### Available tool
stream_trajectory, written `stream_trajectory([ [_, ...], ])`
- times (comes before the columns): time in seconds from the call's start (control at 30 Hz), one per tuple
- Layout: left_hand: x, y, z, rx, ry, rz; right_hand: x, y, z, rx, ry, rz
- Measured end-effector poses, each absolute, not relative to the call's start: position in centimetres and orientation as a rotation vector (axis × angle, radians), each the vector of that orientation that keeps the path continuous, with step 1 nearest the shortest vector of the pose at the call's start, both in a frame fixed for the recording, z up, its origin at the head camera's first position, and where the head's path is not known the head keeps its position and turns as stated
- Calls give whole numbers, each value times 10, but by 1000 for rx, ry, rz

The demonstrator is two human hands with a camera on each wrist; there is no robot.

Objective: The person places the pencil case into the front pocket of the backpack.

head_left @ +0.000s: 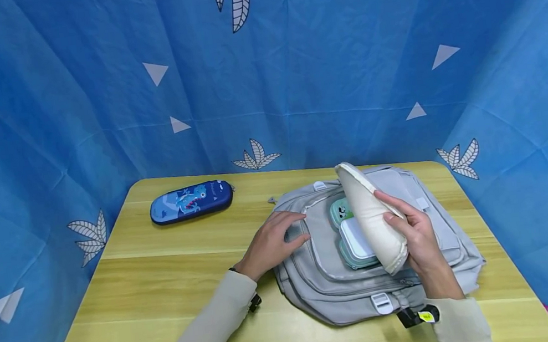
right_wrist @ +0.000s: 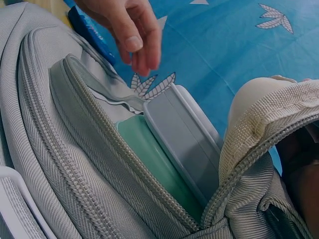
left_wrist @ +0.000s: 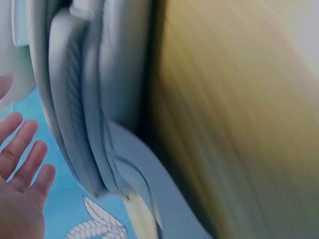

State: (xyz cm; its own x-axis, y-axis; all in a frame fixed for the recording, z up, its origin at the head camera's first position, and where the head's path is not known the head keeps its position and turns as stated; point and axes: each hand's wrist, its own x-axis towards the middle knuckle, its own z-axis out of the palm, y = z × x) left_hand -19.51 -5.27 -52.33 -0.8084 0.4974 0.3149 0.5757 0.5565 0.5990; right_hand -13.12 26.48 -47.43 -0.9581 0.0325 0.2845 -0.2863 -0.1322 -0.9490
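My right hand (head_left: 418, 234) grips a cream padded pouch (head_left: 371, 219), thumb on its near face, and holds it tilted over the grey backpack (head_left: 327, 299). The backpack lies flat with its front pocket unzipped. A teal box with a panda picture (head_left: 341, 212) and a white-lidded box (head_left: 357, 238) sit at the pocket; in the right wrist view the white-lidded box (right_wrist: 182, 139) leans beside a green box (right_wrist: 149, 149) within the zipper's opening. My left hand (head_left: 273, 240) is at the backpack's left side, fingers loosely bent and holding nothing; the left wrist view shows its fingers spread.
A dark blue pencil case with a dinosaur print (head_left: 192, 202) lies on the wooden table (head_left: 166, 288) at the back left. A blue curtain (head_left: 255, 84) with leaf prints hangs behind and on both sides. Straps and a buckle (head_left: 382, 303) stick out at the backpack's near edge.
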Motion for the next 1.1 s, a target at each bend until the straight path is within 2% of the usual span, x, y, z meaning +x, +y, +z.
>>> stream_trajectory([
  [0.7,-220,-125,-535,-696,-2704,-982,-131,265,-474,293,-1916,2202],
  [1.1,-221,-134,-542,-602,-2761,-943,-130,266,-474,301,-1919,2188],
])
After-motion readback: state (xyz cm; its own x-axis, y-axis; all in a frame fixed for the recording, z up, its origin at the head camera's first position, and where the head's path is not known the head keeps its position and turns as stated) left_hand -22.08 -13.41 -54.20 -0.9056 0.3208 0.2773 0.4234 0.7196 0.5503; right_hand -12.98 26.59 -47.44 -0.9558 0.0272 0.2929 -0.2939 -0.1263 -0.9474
